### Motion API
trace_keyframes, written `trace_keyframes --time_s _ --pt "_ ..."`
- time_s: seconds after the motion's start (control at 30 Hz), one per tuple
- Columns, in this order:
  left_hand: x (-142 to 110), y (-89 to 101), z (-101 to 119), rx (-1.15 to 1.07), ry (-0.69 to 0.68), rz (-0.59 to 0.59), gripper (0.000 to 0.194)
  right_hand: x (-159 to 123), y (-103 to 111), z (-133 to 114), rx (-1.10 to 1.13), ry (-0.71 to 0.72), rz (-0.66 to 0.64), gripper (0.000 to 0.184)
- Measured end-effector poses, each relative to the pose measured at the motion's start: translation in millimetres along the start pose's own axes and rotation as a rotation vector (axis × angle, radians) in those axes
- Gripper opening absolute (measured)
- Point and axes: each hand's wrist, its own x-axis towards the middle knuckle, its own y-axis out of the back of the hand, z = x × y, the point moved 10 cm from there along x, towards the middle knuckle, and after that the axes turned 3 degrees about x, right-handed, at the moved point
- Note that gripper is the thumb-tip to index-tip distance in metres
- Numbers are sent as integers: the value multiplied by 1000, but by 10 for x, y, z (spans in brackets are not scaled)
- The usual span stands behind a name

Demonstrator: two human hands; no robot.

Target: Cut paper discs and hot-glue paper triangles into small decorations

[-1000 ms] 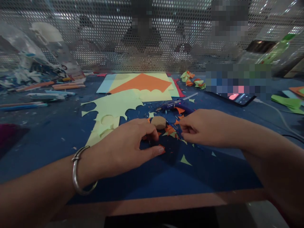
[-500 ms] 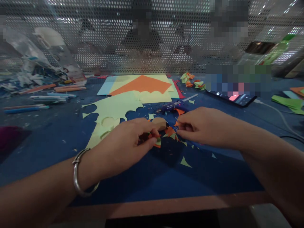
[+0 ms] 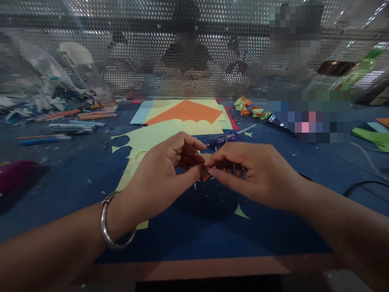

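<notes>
My left hand point(image 3: 173, 170) and my right hand point(image 3: 255, 170) meet over the blue table, fingertips almost touching. Between them, pinched by both, is a small paper piece point(image 3: 205, 170) with a bit of orange showing; most of it is hidden by the fingers. Just behind the fingertips sits a tan rounded block point(image 3: 207, 157), partly covered. Beyond my right hand lies a purple glue gun point(image 3: 220, 140) with a clear stick in its back. A pale green sheet with scalloped cut edges point(image 3: 142, 140) lies behind my left hand. Orange scraps show beneath the fingers.
Coloured sheets, an orange one point(image 3: 185, 112) on top, lie farther back. Crumpled paper bits point(image 3: 243, 106) are beside a phone point(image 3: 281, 123). At left are markers point(image 3: 45, 140), a bottle point(image 3: 88, 73) and a magenta object point(image 3: 18, 174). A perforated metal screen point(image 3: 136, 48) borders the back.
My left hand has picked up a green and orange paper piece and raised it. My right hand has moved left from the scraps to meet it. The view has shifted slightly.
</notes>
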Motion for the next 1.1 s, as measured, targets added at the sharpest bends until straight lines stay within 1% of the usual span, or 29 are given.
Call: trace_keyframes --time_s 0.1,0.17,0.23,0.33,0.53,0.67,0.8,0.9,1.1 --pt "-15 7 -1 -169 44 26 39 6 29 -26 -38 18 36 7" --pt "-23 -44 -42 -276 102 -12 42 2 64 -37 -65 22 76 7" --pt "-35 -102 -100 -356 168 -60 40 -7 99 -31 -82 15 117 8" --pt "-54 -162 -184 -431 251 -107 29 -17 116 -9 -97 -2 141 8" --pt "-53 -254 -225 -448 291 -165 25 -25 140 -5 -122 -12 166 10" --pt "-65 -283 -234 -472 323 -173 24 -29 140 -25 -128 -2 185 9" --pt "-75 -268 -253 -500 357 -161 21 -29 127 -20 -131 -9 180 9" --pt "-61 -246 -253 -495 342 -152 18 -30 120 -4 -110 -21 168 9" --pt "-28 -186 -204 -429 256 -119 19 -26 118 13 -83 -43 162 9"
